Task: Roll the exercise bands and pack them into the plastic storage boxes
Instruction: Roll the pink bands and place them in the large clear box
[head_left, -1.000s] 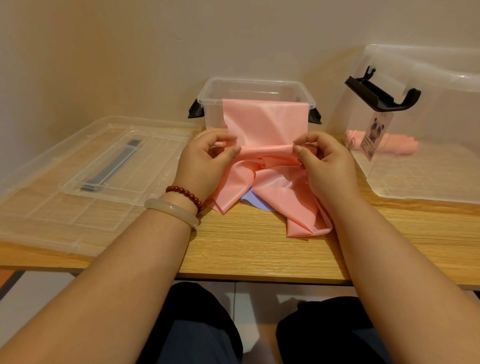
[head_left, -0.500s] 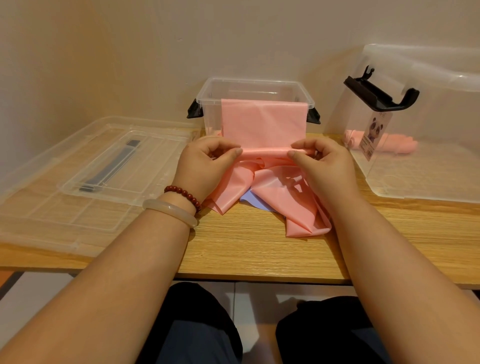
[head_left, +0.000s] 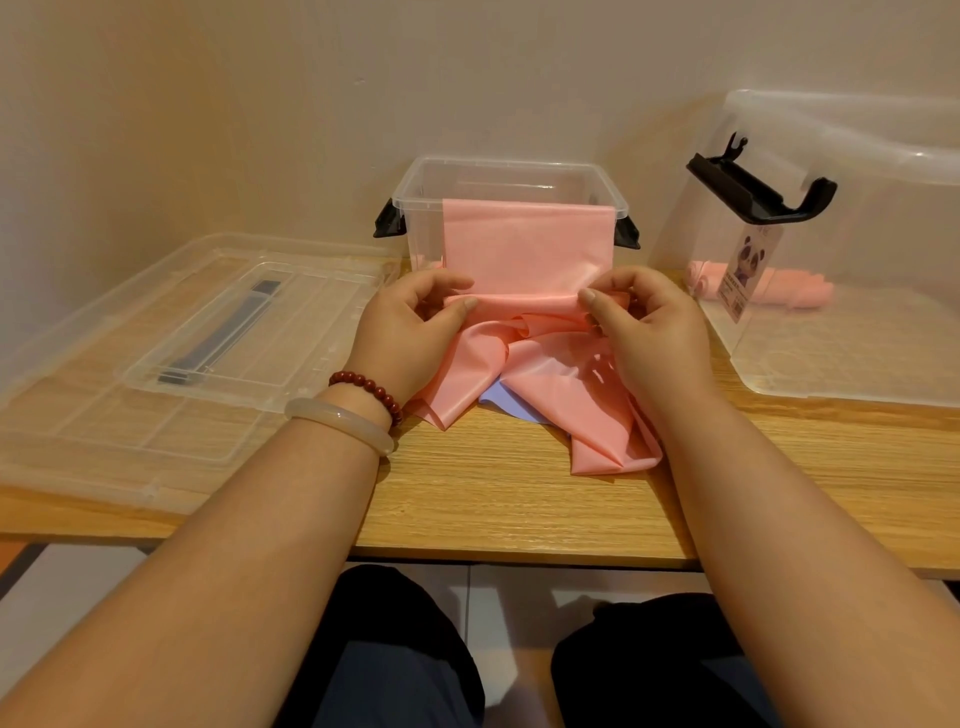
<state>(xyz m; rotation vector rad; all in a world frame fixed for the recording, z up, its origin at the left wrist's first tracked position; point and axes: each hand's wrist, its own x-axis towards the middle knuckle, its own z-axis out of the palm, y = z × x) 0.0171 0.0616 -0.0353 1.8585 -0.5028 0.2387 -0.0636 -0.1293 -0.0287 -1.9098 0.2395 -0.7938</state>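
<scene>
No txt, brand or no. can be read anywhere. Only printed item is a paper label (head_left: 748, 275) w/ a panda pic, on the near wall of the big clear box (head_left: 883, 218) at the right edge of the worktop (head_left: 493, 493), just below the box's black latch (head_left: 761, 189). Small print sits above & below the panda, plus what looks like a barcode strip at the label's bottom, all too small & blurred to make out.
</scene>
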